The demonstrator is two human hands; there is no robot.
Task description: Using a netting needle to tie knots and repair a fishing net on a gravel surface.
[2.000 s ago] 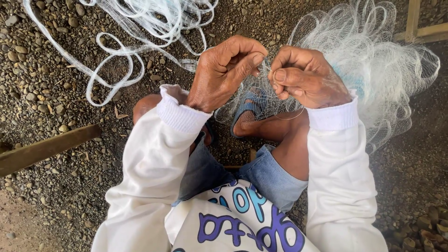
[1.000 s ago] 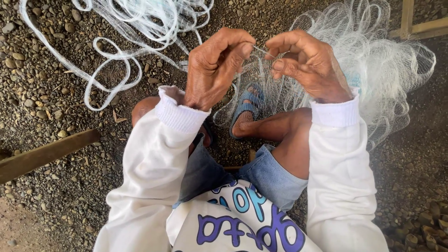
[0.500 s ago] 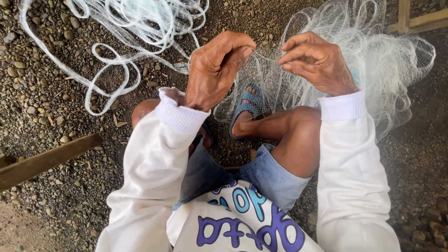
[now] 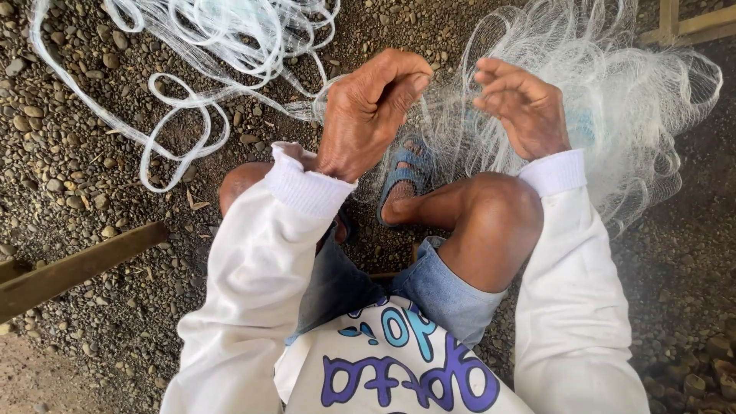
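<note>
I sit with my knees drawn up over gravel, a fine white fishing net (image 4: 613, 100) heaped over my right side. My left hand (image 4: 368, 115) is raised above my left knee, fingers pinched on a stretch of the net's thin mesh. My right hand (image 4: 521, 107) is a short way to the right, fingers curled and loosely spread around the same mesh, which runs taut between both hands. A white bunched length of net (image 4: 184, 115) trails off in loops to the upper left. My blue sandal (image 4: 402, 172) shows below the hands.
Loose gravel (image 4: 77, 176) covers the ground all around. A wooden plank (image 4: 77, 268) lies at the left edge. A wooden frame piece (image 4: 690, 27) stands at the top right, behind the net heap.
My hands, close together two seconds ago, have drawn apart, the right one moving to the right and its fingers loosening. The mesh is stretched wider between them.
</note>
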